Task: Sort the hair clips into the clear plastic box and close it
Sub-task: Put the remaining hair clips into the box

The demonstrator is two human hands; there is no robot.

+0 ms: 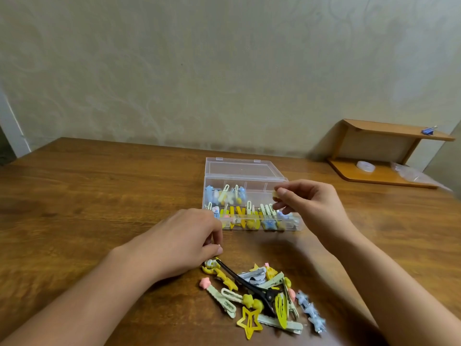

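Nearest the camera, loose heap of yellow, green and blue plastic hair clips (264,293) on brown wooden worktop (99,196), within easy reach. Left hand (179,243) curls at the heap's edge, grip apparently closing on something small; can't tell what. Right hand (309,203) pinches a pale yellow clip (275,194) over clear plastic compartment box (252,208), lid (243,167) open rearward. Far-right compartments look free; worktop open all round.

The open box (252,196) sits mid-worktop (99,196), lid behind it, clips (239,208) in its compartments. A loose pile of clips (264,293) lies before the box; a shelf (384,156) stands behind-right of it.
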